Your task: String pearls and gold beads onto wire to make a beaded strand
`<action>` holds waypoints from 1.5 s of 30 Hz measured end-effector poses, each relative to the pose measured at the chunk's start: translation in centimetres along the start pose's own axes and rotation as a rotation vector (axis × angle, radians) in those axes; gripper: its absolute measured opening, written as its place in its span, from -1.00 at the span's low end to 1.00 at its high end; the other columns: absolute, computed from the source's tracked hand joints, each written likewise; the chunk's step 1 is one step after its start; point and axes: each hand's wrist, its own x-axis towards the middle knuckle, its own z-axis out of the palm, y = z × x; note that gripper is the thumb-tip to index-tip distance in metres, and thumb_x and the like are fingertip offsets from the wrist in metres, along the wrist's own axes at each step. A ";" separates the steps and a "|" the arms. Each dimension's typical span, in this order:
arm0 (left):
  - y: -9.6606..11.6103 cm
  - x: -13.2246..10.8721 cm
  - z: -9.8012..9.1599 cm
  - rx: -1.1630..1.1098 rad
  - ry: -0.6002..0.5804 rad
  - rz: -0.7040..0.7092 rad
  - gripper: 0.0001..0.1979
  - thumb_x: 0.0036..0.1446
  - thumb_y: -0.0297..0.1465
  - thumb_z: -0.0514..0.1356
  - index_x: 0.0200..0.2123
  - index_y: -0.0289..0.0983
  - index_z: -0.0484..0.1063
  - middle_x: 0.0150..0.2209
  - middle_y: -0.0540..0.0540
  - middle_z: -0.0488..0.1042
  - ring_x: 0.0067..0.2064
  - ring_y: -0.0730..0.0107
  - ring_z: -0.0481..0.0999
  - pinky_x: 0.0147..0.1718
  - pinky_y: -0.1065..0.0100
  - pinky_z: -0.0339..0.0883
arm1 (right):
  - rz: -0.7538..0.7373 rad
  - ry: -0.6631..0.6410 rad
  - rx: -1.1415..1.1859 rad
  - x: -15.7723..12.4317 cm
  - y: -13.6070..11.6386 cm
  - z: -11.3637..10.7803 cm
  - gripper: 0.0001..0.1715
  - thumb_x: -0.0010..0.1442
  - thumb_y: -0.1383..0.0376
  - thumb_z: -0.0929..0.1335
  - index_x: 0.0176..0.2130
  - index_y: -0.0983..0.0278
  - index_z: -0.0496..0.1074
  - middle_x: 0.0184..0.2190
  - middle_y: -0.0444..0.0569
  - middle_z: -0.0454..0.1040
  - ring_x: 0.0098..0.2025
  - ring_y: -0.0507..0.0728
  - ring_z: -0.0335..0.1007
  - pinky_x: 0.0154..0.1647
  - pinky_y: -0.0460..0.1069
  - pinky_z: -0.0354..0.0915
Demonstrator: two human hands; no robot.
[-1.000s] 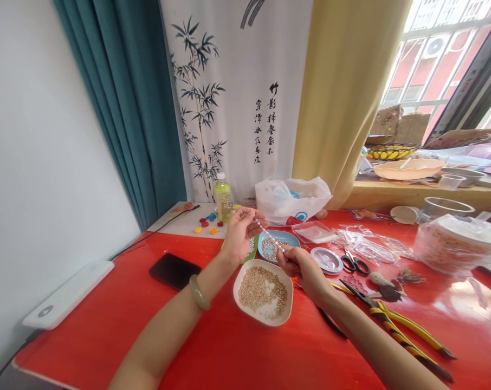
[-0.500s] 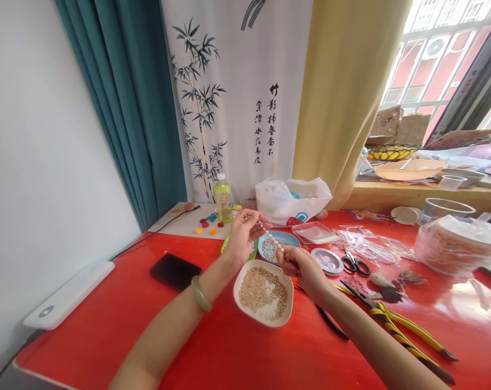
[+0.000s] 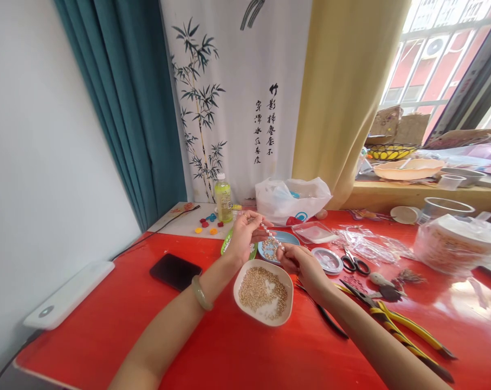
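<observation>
A short strand of pale, pearly beads [image 3: 272, 236] stretches between my two hands. The fingertips of my left hand [image 3: 245, 234] pinch its upper end, and a pale green bangle [image 3: 202, 294] circles that wrist. My right hand [image 3: 295, 259] grips the lower end between thumb and fingers. Just below them a white bowl [image 3: 284, 320] holds many small gold beads [image 3: 256, 287]. Behind the strand lie a blue plate [image 3: 290, 237] with beads and a green plate [image 3: 253, 253], which my left hand partly covers.
Right of my right hand are scissors [image 3: 355, 264], a round clear case [image 3: 327, 261] and yellow-black pliers [image 3: 408, 325]. A phone [image 3: 175, 272] lies at left. Farther back stand a bottle [image 3: 223, 199] and a white plastic bag [image 3: 293, 200]. A wrapped tub [image 3: 459, 238] stands at far right.
The strand, straight and taut before, now hangs slightly curved between my hands. My left hand has dipped a little; my right hand has barely moved.
</observation>
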 end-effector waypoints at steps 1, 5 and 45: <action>0.0 0.0 0.0 0.006 -0.002 -0.001 -0.81 -0.04 -0.31 0.18 -0.44 -0.28 0.23 -0.48 -0.03 0.49 -0.56 0.47 0.48 -0.61 0.55 0.26 | 0.004 0.009 0.000 0.0 0.1 0.0 -0.78 -0.05 0.30 0.15 -0.64 0.29 0.22 -0.74 -0.27 -0.12 -0.65 -0.05 -0.30 -0.62 -0.07 -0.26; 0.1 0.0 0.1 0.013 -0.018 -0.007 -0.81 -0.05 -0.32 0.19 -0.45 -0.29 0.24 -0.50 -0.02 0.48 -0.59 0.49 0.47 -0.62 0.54 0.27 | 0.017 0.051 -0.011 0.0 -0.1 0.0 -0.71 -0.02 0.25 0.16 -0.69 0.29 0.21 -0.76 -0.29 -0.17 -0.66 -0.06 -0.33 -0.62 -0.06 -0.29; -0.2 -0.6 0.6 0.074 -0.127 -0.038 -0.82 -0.03 -0.31 0.17 -0.47 -0.28 0.22 -0.49 -0.03 0.48 -0.57 0.50 0.48 -0.62 0.56 0.24 | 0.004 0.051 -0.001 0.0 -0.5 -0.1 -0.82 -0.09 0.30 0.17 -0.62 0.29 0.25 -0.79 -0.29 -0.09 -0.71 -0.08 -0.28 -0.66 -0.07 -0.29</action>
